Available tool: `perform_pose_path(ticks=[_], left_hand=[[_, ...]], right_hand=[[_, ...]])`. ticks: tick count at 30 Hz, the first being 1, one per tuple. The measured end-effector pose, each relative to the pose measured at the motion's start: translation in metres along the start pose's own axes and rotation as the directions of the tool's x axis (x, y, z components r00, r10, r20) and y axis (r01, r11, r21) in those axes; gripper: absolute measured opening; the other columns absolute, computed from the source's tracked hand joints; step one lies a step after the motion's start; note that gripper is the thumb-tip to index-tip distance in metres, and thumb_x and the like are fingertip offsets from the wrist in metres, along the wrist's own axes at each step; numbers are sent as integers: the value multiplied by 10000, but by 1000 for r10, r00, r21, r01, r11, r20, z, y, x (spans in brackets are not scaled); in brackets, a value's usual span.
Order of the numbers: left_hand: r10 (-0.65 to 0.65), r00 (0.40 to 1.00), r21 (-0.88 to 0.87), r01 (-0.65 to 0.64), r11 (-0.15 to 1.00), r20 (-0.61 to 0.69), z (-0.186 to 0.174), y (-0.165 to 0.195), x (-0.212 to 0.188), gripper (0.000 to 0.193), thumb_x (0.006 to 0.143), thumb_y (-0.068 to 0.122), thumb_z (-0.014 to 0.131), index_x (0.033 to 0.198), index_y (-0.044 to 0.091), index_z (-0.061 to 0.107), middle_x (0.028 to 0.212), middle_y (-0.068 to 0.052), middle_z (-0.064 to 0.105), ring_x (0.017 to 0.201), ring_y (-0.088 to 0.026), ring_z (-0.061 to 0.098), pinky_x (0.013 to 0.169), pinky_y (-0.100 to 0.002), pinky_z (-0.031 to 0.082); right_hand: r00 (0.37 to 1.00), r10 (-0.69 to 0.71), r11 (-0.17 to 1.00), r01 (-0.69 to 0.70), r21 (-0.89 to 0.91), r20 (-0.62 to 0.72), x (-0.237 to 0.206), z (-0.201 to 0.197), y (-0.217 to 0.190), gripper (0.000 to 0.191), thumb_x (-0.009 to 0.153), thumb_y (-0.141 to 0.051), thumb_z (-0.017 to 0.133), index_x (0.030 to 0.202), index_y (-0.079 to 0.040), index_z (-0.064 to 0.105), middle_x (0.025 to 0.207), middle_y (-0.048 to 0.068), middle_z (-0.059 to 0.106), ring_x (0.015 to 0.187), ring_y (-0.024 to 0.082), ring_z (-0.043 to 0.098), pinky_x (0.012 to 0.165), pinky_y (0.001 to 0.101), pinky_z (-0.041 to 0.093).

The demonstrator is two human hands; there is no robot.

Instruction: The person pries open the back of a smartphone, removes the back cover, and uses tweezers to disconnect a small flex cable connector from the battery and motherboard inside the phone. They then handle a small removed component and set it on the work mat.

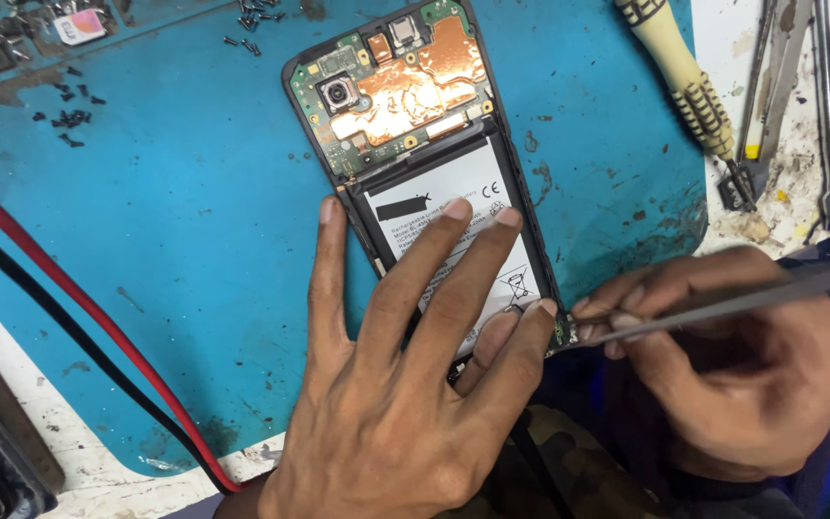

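Left hand (pixel 405 384), fingers spread, pins the phone (pixel 434 173); right hand (pixel 722 356) pinches tweezers (pixel 722 306) at its near, lower-right edge.

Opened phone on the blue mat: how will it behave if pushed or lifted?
The opened phone is flat and thin, so it probably slides rather than tips; the left hand presses it down. Its exposed circuit board looks fragile. The battery likely makes it heavy for its size.

phone (pixel 415 125) on mat (pixel 175 240) | screws (pixel 69 115) left | screwdriver (pixel 684 82) right
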State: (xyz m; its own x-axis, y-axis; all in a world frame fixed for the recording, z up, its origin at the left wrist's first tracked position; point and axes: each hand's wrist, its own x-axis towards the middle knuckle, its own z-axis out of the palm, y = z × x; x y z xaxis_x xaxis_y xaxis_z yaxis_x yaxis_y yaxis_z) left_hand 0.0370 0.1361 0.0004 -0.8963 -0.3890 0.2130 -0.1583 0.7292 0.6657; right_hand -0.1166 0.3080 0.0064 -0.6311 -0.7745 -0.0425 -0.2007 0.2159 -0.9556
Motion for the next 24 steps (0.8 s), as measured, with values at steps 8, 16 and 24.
perform_pose_path(ticks=[8, 16, 24], left_hand=[[-8, 1000, 8, 7, 1000, 11, 3, 0, -4, 113, 955, 187, 740, 1062, 160, 758, 1415, -113, 595, 1382, -296, 503, 1165, -800, 258], [30, 999, 3, -30, 1000, 40, 0, -5, -5, 157, 1002, 224, 705, 1138, 154, 740, 1489, -150, 546, 1444, -331, 468, 1196, -832, 208], [37, 993, -109, -25, 994, 110, -12, -1, -4, 353, 916, 375, 719, 1144, 106, 704, 1497, -166, 496, 1443, -365, 419, 1117, -881, 103]], right_hand=[[963, 201, 974, -178, -137, 178, 13, -27, 4, 221, 885, 119, 642, 1093, 69, 589, 1000, 206, 752, 929, 237, 802, 699, 275, 677], [960, 255, 967, -253, -35, 116, 1, -19, 5, 245, 880, 137, 641, 1106, 73, 571, 1003, 252, 763, 896, 259, 802, 688, 302, 663], [973, 220, 962, -229, 149, 71, -5, -18, 7, 248, 857, 146, 623, 1084, 75, 552, 950, 280, 716, 953, 312, 787, 749, 365, 674]])
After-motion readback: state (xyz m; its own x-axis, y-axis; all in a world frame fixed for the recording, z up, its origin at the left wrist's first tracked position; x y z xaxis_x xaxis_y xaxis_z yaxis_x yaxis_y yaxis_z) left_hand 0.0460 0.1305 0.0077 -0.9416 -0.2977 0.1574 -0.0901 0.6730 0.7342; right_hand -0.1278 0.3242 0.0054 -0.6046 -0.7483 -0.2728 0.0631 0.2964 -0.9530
